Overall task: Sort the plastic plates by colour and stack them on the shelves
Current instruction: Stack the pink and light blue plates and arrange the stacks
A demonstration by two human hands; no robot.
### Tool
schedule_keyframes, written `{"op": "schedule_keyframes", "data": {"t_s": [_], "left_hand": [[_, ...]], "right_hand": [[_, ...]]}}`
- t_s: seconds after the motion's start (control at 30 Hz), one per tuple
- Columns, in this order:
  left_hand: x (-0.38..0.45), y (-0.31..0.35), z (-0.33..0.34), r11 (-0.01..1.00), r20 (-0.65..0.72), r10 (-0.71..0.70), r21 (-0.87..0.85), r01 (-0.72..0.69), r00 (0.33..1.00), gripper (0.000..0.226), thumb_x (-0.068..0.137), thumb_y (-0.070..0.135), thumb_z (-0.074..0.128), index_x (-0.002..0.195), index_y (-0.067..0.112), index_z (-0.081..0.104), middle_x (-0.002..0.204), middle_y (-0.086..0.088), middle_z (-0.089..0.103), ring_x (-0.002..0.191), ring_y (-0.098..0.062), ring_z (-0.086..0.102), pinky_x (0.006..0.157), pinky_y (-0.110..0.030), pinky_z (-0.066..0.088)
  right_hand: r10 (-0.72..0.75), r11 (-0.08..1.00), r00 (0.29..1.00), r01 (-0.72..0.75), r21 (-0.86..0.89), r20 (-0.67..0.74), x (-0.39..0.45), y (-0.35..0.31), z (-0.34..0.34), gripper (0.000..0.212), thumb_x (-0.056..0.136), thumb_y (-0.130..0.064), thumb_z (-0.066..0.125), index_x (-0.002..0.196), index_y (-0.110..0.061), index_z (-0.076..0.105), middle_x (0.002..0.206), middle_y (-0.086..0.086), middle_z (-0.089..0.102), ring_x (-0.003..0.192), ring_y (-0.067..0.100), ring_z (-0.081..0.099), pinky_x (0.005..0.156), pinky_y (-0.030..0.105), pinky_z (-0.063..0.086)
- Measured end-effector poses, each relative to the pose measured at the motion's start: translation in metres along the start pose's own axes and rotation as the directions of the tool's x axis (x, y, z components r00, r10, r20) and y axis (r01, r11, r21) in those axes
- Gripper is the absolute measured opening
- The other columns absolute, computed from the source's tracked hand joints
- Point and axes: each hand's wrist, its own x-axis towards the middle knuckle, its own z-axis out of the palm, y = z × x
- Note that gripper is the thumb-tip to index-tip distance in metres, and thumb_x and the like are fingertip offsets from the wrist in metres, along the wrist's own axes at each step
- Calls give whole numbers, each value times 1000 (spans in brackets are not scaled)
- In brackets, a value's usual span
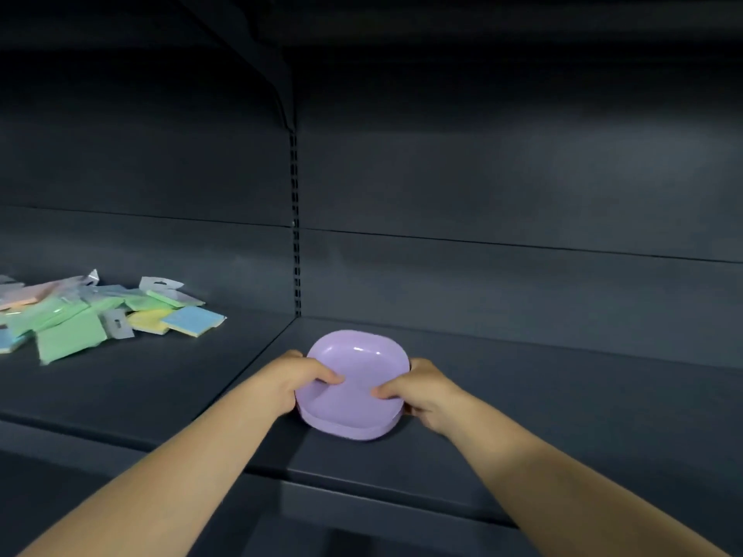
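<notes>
A small stack of lilac plastic plates [354, 367] sits on the dark grey shelf [522, 396], just right of the shelf's upright divider line. My left hand [297, 379] grips the stack's left edge, thumb lying on the top plate's inside. My right hand [418, 389] grips the right edge the same way, thumb on top and fingers under the rim. The stack's near edge shows more than one rim layered together. The stack looks to rest on the shelf surface.
A loose pile of pastel packets [92, 315] in green, blue, yellow and pink lies on the left shelf section. The slotted upright [295, 223] divides the back panels. The shelf's front lip [362, 482] runs below my forearms.
</notes>
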Motion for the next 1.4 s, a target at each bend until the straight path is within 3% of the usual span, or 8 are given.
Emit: {"op": "schedule_keyframes", "data": {"t_s": [0.17, 0.3, 0.4, 0.63, 0.93, 1.13, 1.27, 1.4], "left_hand": [[-23, 18, 57, 992, 118, 41, -126, -26, 992, 46, 72, 3, 77, 113, 3, 55, 106, -13, 66, 95, -30, 65, 77, -36, 53], [-54, 39, 133, 978, 172, 140, -179, -109, 975, 30, 75, 3, 75, 97, 9, 55, 96, -8, 65, 86, -25, 64, 65, -31, 51], [-83, 52, 197, 964, 220, 215, -207, -170, 951, 26, 75, 1, 75, 91, 13, 58, 96, -7, 67, 92, -27, 65, 75, -33, 53], [-170, 77, 354, 948, 309, 295, -213, -237, 904, 34, 73, 5, 77, 102, 13, 60, 105, -7, 67, 100, -26, 64, 90, -39, 52], [-303, 100, 570, 923, 406, 379, -227, -310, 831, 37, 77, 10, 76, 106, 15, 53, 109, -6, 61, 100, -24, 59, 83, -34, 50], [-364, 116, 694, 910, 468, 412, -247, -332, 782, 57, 76, 13, 77, 125, 8, 49, 119, -5, 57, 108, -24, 55, 83, -33, 46], [-400, 125, 772, 907, 529, 419, -280, -315, 738, 48, 78, 9, 74, 121, 13, 52, 105, -2, 58, 97, -22, 55, 70, -31, 46], [-420, 134, 840, 902, 545, 430, -298, -313, 720, 40, 79, 8, 72, 113, 15, 52, 106, -3, 59, 97, -23, 56, 79, -33, 46]], "right_hand": [[-35, 978, 991, 60, 200, -125, -23, 11, -54, 48, 67, 15, 67, 111, -4, 64, 104, 13, 70, 98, 32, 66, 88, 43, 54], [-81, 951, 969, 146, 273, -235, -60, 30, -121, 38, 75, 11, 67, 108, -6, 64, 102, 13, 71, 93, 29, 68, 79, 39, 56], [-109, 929, 951, 201, 311, -290, -93, 49, -180, 28, 82, 1, 68, 108, -9, 64, 101, 12, 72, 90, 28, 70, 74, 37, 56], [-129, 936, 878, 262, 236, -461, -190, 97, -327, 27, 80, -2, 72, 106, -6, 66, 98, 11, 72, 88, 28, 70, 70, 35, 56], [-182, 967, 771, 253, 30, -610, -330, 166, -532, 18, 78, -9, 76, 91, -14, 65, 92, 7, 71, 81, 26, 68, 65, 35, 55], [-151, 958, 692, 279, 68, -706, -403, 208, -632, 17, 79, -5, 73, 93, -12, 66, 92, 9, 72, 82, 26, 69, 67, 34, 55], [-105, 957, 606, 276, 84, -788, -441, 232, -694, 14, 78, -3, 74, 85, -12, 67, 81, 5, 72, 70, 21, 68, 60, 30, 54], [-86, 960, 557, 267, 80, -826, -460, 250, -752, 17, 79, -2, 73, 79, -16, 64, 76, 2, 69, 63, 15, 66, 52, 24, 53]]}}
